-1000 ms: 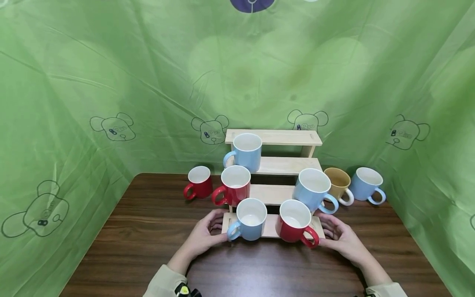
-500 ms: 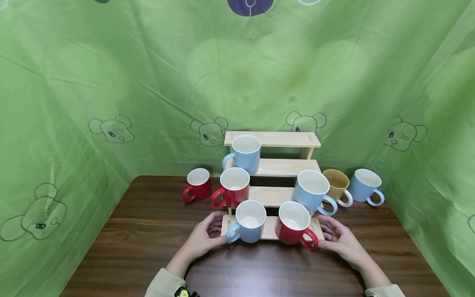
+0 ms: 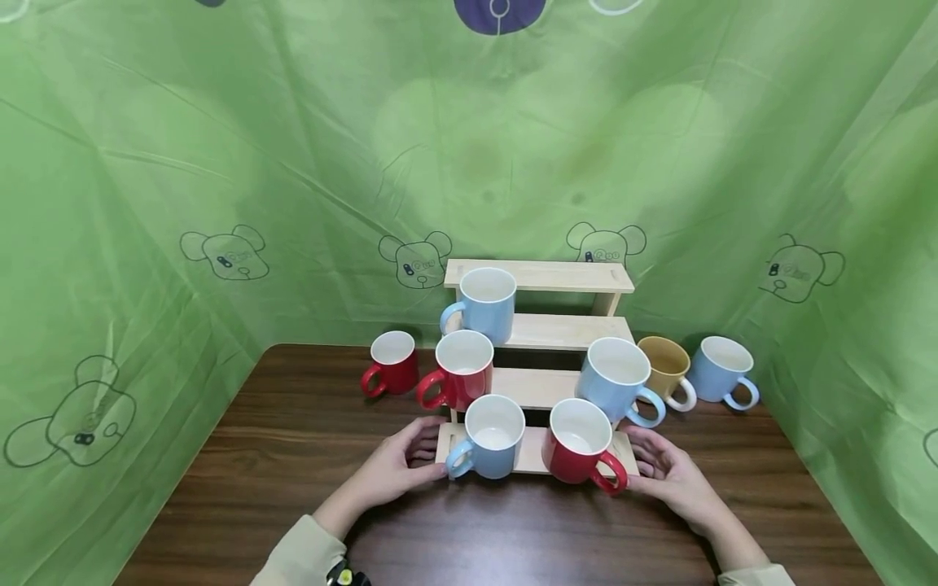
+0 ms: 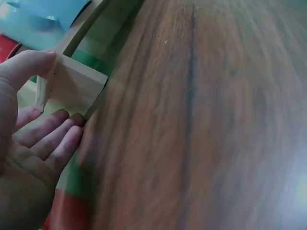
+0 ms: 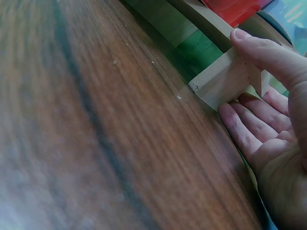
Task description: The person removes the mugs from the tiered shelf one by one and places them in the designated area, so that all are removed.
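Observation:
A pale wooden stepped rack stands on the table, its lowest step between both hands. My left hand grips the left end of that step, thumb on the front edge and fingers curled at the side. At the right end, my right hand holds it the same way. Both wrist views show thumb and fingers around the step's corner and support leg. On the lowest step sit a light blue mug and a red mug. Above are another red mug, a blue mug and a higher blue mug.
Beside the rack on the left, a smaller red mug stands on the dark wood table. To the right are a tan mug with a white handle and a light blue mug. Green curtain encloses the back and sides.
Both hands keep their hold on the rack's ends, and the mugs stay put. My left forearm has swung slightly outward to the left.

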The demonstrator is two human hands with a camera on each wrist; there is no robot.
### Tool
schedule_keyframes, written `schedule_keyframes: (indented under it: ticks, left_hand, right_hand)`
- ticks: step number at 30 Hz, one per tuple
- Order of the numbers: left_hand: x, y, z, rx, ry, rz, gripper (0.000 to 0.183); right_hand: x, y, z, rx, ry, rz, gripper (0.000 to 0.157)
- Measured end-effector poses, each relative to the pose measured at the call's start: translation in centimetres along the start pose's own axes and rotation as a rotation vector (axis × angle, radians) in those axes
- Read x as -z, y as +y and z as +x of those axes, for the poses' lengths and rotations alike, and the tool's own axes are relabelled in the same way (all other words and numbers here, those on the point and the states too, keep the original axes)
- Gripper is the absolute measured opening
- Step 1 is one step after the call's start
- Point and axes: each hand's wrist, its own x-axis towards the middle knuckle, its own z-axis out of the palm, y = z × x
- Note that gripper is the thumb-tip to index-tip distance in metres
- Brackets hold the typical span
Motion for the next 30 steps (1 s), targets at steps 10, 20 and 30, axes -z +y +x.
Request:
schedule_keyframes:
  ticks: [10, 20, 30]
  left_hand:
    - [3.4, 1.1, -1.4, -0.045, 0.033, 0.229, 0.062]
    - [8.0, 5.1, -1.4, -0.010, -0.011, 0.381, 0.055]
    - [12.4, 10.9, 2.3, -0.075, 0.090, 0.540, 0.061]
  right_hand:
    - [0.0, 0.2, 0.2, -0.047, 0.012, -0.021, 0.073]
    - [-0.3, -0.2, 0.1, -0.023, 0.004, 0.003, 0.073]
    - [0.0, -0.2, -0.2, -0.025, 0.018, -0.032, 0.072]
